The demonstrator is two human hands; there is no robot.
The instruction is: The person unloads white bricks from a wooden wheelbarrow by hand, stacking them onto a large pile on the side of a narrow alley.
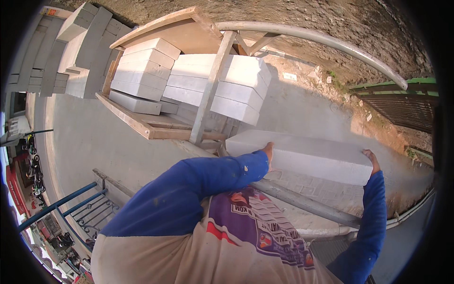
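A long pale grey lightweight concrete block (307, 158) lies level in front of me, beyond a round metal bar. My left hand (268, 154) grips its near side toward the left end, partly hidden by my blue sleeve. At the right end, my right hand (372, 161) has its fingers closed around the top corner. The undersides of both hands are out of sight. Just left of this block, more white blocks (236, 87) are piled in a wooden-framed carrier (156, 132).
A curved metal rail (321, 40) runs over the far side, and another bar (312, 203) passes close before my body. Tall block stacks (85, 52) stand at the far left. A blue metal railing (71, 203) is at lower left; a corrugated sheet with green edging (402, 102) is at right.
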